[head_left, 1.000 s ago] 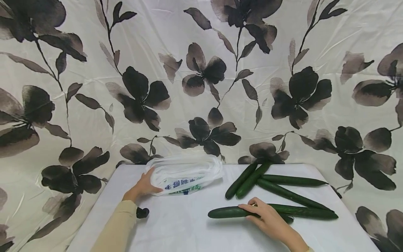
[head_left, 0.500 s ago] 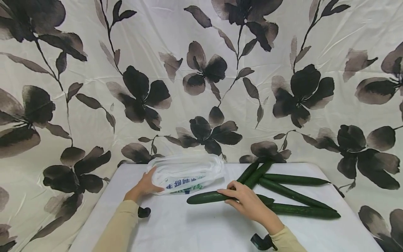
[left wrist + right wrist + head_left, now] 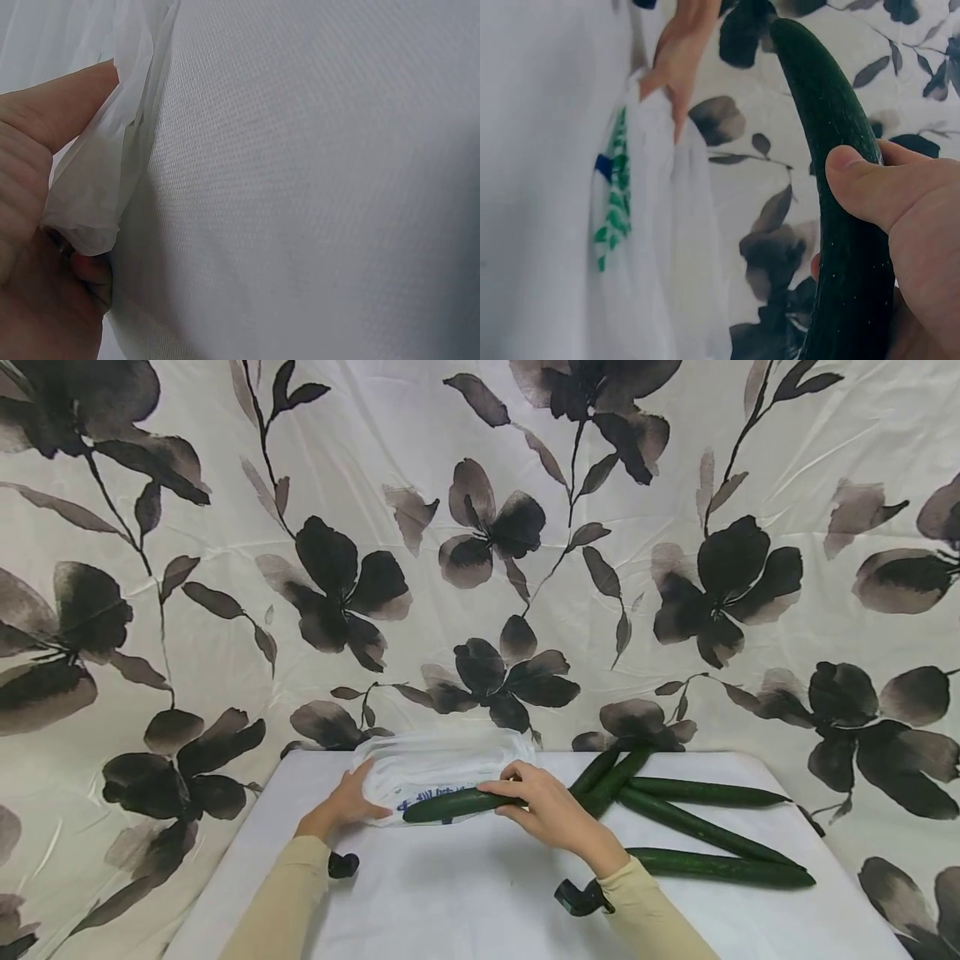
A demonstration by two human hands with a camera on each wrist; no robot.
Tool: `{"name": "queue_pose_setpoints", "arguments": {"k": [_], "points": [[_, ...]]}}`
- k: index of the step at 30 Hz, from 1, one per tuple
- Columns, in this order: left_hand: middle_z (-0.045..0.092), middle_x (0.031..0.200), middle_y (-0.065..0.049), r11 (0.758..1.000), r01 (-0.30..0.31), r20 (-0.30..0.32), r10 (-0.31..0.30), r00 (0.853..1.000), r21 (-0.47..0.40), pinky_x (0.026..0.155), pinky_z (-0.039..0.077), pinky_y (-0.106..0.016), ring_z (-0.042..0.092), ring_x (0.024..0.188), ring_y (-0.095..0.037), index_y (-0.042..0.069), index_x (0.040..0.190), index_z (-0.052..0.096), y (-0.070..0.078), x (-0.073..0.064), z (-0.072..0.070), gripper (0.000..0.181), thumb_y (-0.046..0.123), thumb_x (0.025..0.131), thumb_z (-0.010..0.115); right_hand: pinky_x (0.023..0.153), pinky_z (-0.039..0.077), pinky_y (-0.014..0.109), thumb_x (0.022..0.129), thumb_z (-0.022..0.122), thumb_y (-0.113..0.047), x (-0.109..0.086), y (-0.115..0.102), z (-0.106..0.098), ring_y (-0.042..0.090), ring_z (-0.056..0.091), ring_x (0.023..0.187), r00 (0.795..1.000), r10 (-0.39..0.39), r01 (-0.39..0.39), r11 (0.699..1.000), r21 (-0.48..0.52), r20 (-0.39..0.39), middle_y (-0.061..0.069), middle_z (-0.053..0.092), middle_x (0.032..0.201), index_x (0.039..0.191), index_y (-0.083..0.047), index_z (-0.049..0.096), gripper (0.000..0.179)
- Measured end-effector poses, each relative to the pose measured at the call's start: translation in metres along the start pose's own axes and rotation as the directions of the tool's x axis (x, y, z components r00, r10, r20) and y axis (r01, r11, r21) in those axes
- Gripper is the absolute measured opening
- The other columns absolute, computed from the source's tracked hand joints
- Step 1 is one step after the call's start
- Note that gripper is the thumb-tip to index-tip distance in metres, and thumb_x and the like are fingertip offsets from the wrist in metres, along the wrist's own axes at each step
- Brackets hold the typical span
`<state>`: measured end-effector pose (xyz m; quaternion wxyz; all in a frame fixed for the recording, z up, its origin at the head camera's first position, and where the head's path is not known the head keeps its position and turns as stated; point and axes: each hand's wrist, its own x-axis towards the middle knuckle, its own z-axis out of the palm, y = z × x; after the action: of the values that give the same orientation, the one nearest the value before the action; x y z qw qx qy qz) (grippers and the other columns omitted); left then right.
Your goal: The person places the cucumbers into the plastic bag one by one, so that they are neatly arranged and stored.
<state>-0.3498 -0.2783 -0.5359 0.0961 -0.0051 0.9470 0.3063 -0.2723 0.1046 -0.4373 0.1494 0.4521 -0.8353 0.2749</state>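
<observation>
A white plastic bag (image 3: pixel 442 760) with blue and green print lies at the back of the table, left of middle. My left hand (image 3: pixel 348 797) grips its left end; in the left wrist view, thin plastic lies between the thumb (image 3: pixel 71 101) and the curled fingers. My right hand (image 3: pixel 547 806) holds a long dark green cucumber (image 3: pixel 442 805) between thumb and fingers, its tip pointing left and overlapping the bag's printed front in the head view. Up close in the right wrist view, the cucumber (image 3: pixel 840 142) has a slightly curved, bumpy skin, with the bag beyond it.
Several more cucumbers lie on the right: two side by side at the back (image 3: pixel 618 781), two fanning out rightward (image 3: pixel 708 790), and one nearer the front (image 3: pixel 723 867). A white cloth covers the table (image 3: pixel 450 910). Floral fabric (image 3: pixel 480 568) hangs right behind it.
My right hand has carried the cucumber leftward and back, from beside the front cucumber to the front of the bag. The left hand has stayed at the bag's left end.
</observation>
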Motion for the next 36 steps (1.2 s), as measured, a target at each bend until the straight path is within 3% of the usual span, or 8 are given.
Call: {"name": "queue_pose_setpoints", "arguments": {"k": [7,11,16,19,23,26,32,36], "points": [[0.007,0.153,-0.036,0.999,-0.038,0.001,0.038,0.999,0.006,0.107,0.015,-0.069,0.003,0.139,-0.055,0.002,0.154,0.011,0.001,0.002,-0.002,0.122,0.037,0.066,0.089,0.063,0.044,0.021,0.084,0.076,-0.019,0.036,0.0,0.004,0.006,0.054,0.08,1.0,0.002,-0.002,1.0,0.016,0.017,-0.006,0.061,0.104,0.121,-0.023,0.069,0.037],[0.007,0.153,-0.037,0.998,-0.057,0.018,0.057,0.998,0.017,0.106,0.014,-0.07,0.001,0.138,-0.056,0.001,0.154,0.009,-0.001,0.0,-0.003,0.121,0.035,0.069,0.088,0.069,0.048,0.021,0.084,0.077,-0.02,0.057,-0.002,0.01,0.005,0.057,0.087,0.999,0.019,-0.021,0.999,0.043,0.037,-0.008,0.063,0.105,0.115,-0.021,0.068,0.032],[-0.001,0.153,-0.038,0.999,0.0,0.046,0.002,0.999,-0.052,0.105,0.012,-0.072,0.003,0.137,-0.058,0.007,0.156,0.007,0.0,-0.005,-0.003,0.12,0.035,0.07,0.087,0.077,0.05,0.024,0.082,0.079,-0.018,0.08,-0.003,0.015,0.007,0.059,0.089,0.995,0.081,-0.089,0.984,0.157,0.056,-0.005,0.063,0.103,0.106,-0.015,0.061,0.03],[0.007,0.152,-0.036,0.995,-0.03,0.018,0.032,0.999,-0.097,0.106,0.015,-0.07,0.015,0.137,-0.057,0.006,0.155,0.011,-0.001,-0.003,-0.002,0.121,0.031,0.067,0.09,0.078,0.05,0.023,0.08,0.081,-0.016,0.094,0.001,0.018,0.007,0.059,0.089,0.992,0.112,-0.123,0.971,0.205,0.065,-0.005,0.063,0.102,0.107,-0.014,0.06,0.033],[0.032,0.146,-0.032,0.989,-0.128,-0.032,0.126,0.991,-0.07,0.108,0.022,-0.063,0.032,0.133,-0.049,-0.004,0.149,0.024,-0.004,0.001,-0.002,0.113,0.027,0.064,0.092,0.08,0.049,0.022,0.08,0.08,-0.016,0.114,0.006,0.024,0.007,0.059,0.093,0.99,0.111,-0.129,0.965,0.23,0.09,-0.005,0.064,0.106,0.112,-0.014,0.065,0.035],[0.043,0.141,-0.028,0.987,-0.146,-0.037,0.144,0.989,-0.061,0.109,0.025,-0.06,0.038,0.131,-0.045,-0.006,0.144,0.034,-0.005,0.002,-0.001,0.103,0.023,0.064,0.092,0.079,0.05,0.022,0.08,0.081,-0.015,0.126,0.011,0.03,0.007,0.058,0.091,0.989,0.105,-0.127,0.963,0.238,0.103,-0.005,0.064,0.106,0.113,-0.014,0.068,0.036],[0.048,0.14,-0.023,0.979,-0.167,-0.02,0.165,0.986,-0.116,0.109,0.024,-0.061,0.041,0.13,-0.043,-0.001,0.143,0.041,0.001,0.001,0.001,0.095,0.016,0.064,0.091,0.077,0.049,0.021,0.079,0.082,-0.014,0.144,0.021,0.048,0.008,0.059,0.089,0.987,0.112,-0.139,0.958,0.25,0.12,-0.007,0.064,0.101,0.111,-0.016,0.069,0.035],[0.038,0.146,-0.026,0.987,-0.14,-0.021,0.139,0.99,-0.084,0.107,0.02,-0.067,0.031,0.135,-0.048,0.001,0.148,0.032,0.002,-0.002,-0.003,0.104,0.023,0.066,0.09,0.076,0.049,0.02,0.079,0.081,-0.011,0.159,0.022,0.059,0.009,0.06,0.088,0.986,0.107,-0.139,0.951,0.277,0.129,-0.006,0.065,0.1,0.11,-0.016,0.07,0.033]]}}
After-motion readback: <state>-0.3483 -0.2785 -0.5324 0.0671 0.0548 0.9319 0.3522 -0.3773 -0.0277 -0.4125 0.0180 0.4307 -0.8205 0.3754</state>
